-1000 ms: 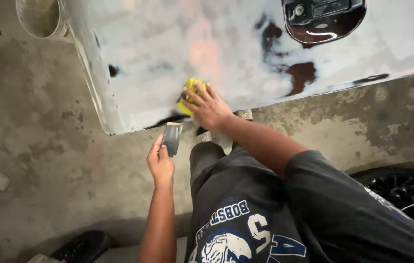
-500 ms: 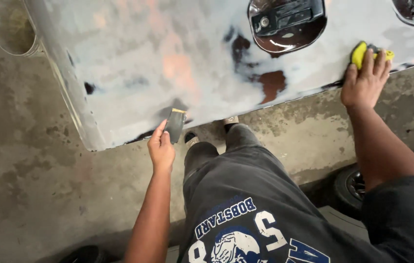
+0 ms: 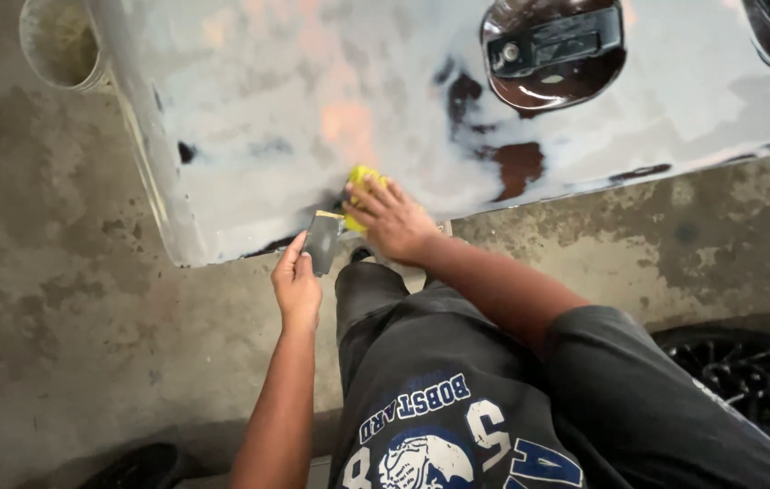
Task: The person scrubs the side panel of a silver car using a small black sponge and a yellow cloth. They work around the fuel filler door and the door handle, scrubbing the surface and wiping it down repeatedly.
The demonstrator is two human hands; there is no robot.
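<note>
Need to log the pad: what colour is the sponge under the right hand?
Yellow sponge, seen in the head view, under the right hand.

The car door panel [image 3: 457, 118] stands upright ahead of the person, its lower edge above the concrete floor [image 3: 68, 317]. The door handle recess [image 3: 552, 54] sits in the panel, up and right of the right hand [image 3: 394, 222], which rests on a sponge [image 3: 362, 186] against the panel. The left hand [image 3: 297, 288], below and left of it, holds a sandpaper piece [image 3: 322, 242] at the panel's bottom edge. A bucket [image 3: 63, 41] stands at the panel's left end; a wheel [image 3: 747, 376] lies at the lower right.
</note>
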